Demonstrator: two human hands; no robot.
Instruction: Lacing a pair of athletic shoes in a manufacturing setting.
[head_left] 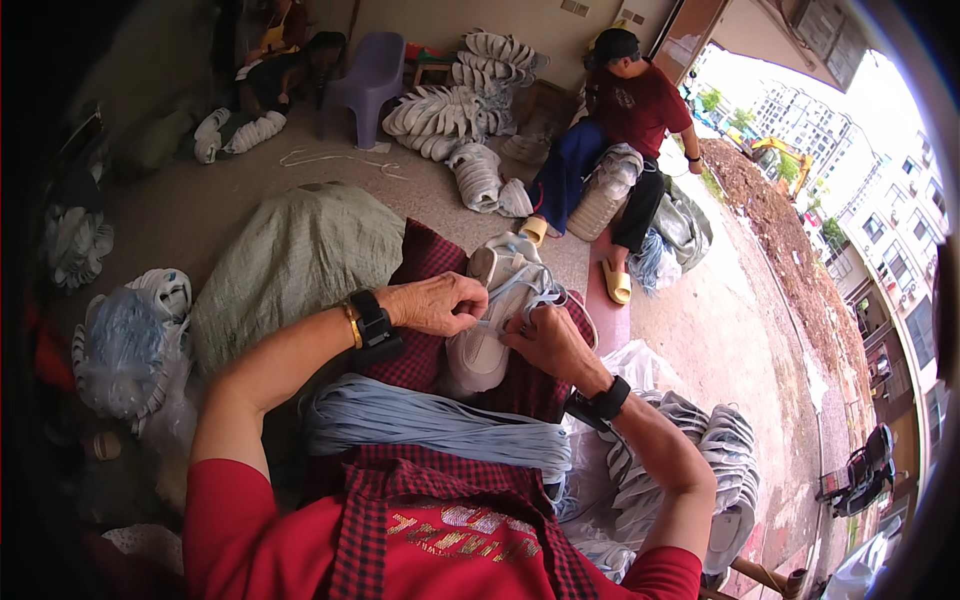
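Note:
A white sneaker [480, 362] rests on the red-and-black checked cloth [425, 255] over my lap, its toe toward me. Pale blue shoelace [518, 292] runs loosely across its upper. At the shoe's left side my left hand [440, 304] is closed, thumb and fingertips pinching the lace. My right hand [556, 342] is closed too, over the right side of the shoe, with lace between its bent fingers. Just below the shoe, a thick bundle of pale blue shoelaces [435, 422] lies across my lap.
A large greenish woven sack [300, 265] stands at my left, beside a wrapped shoe bundle [135, 335]. More stacked shoes [690, 460] lie near my right elbow. Ahead, a seated person [640, 115] is near shoe piles [440, 118] and a purple plastic chair [368, 85].

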